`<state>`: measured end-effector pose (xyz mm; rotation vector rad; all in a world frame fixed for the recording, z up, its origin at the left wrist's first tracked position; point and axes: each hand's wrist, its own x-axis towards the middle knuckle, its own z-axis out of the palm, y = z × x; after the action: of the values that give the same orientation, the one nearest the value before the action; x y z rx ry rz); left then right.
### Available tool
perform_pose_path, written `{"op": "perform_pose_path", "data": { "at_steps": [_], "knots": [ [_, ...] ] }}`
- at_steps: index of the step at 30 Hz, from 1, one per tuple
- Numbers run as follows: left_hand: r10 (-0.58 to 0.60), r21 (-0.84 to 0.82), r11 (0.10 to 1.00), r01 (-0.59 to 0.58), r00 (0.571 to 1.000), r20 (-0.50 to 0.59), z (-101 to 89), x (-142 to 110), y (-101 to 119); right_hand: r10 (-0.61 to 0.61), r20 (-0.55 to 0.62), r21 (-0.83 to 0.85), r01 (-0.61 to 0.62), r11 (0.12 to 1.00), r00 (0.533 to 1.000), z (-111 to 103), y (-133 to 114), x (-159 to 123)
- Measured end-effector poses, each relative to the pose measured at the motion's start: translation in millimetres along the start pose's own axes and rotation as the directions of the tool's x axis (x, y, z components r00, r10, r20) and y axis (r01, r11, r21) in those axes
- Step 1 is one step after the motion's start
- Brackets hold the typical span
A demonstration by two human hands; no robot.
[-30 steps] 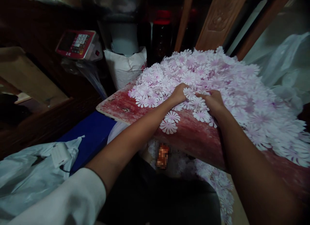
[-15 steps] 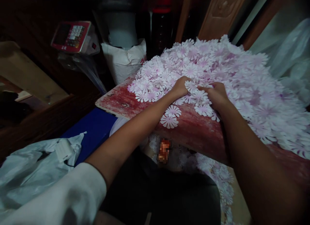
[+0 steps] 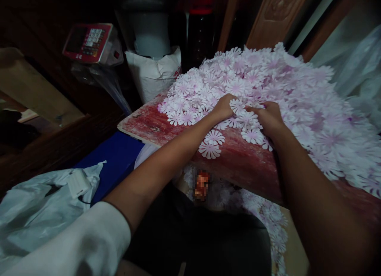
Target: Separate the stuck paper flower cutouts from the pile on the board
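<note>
1. Overview, head-worn view: a red-stained wooden board (image 3: 238, 161) slopes across the frame centre, bordered at 8 o'clock by a blue panel (image 3: 116, 157) and a white plastic bag (image 3: 38, 200).
2. Background: a red digital scale (image 3: 87, 43) at 10 o'clock, a white sack (image 3: 151, 75) at 11 o'clock, and a dark bottle with a red cap (image 3: 199, 34) at 12 o'clock.
3. Main subject: a heap of white-and-pink flower cutouts (image 3: 285, 93) covers the board from 12 to 3 o'clock.
4. Hands: the left hand (image 3: 222, 108), with a white sleeve (image 3: 74, 244) at its forearm, and the right hand (image 3: 268, 118) rest side by side on the heap's near edge. Fingers of both curl into the cutouts; whether they grip any cannot be told.
5. Detail: two loose cutouts (image 3: 210, 145) lie on bare board just below the hands.
6. Change: since the previous view, the right hand has shifted slightly rightward along the heap.
</note>
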<state>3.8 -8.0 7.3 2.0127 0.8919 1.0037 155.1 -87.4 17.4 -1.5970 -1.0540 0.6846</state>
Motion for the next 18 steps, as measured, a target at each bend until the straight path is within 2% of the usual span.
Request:
{"op": "perform_pose_path", "data": {
  "at_steps": [12,18],
  "knots": [
    [0.030,0.000,1.000,-0.030,0.999,0.020,1.5,3,-6,-0.017,0.013,-0.037,0.017,0.999,1.000,-1,3,3],
    [0.012,0.023,1.000,-0.012,0.999,0.034,-0.3,2,-2,-0.034,0.013,-0.046,0.035,0.998,0.999,-2,7,6]
  ]
}}
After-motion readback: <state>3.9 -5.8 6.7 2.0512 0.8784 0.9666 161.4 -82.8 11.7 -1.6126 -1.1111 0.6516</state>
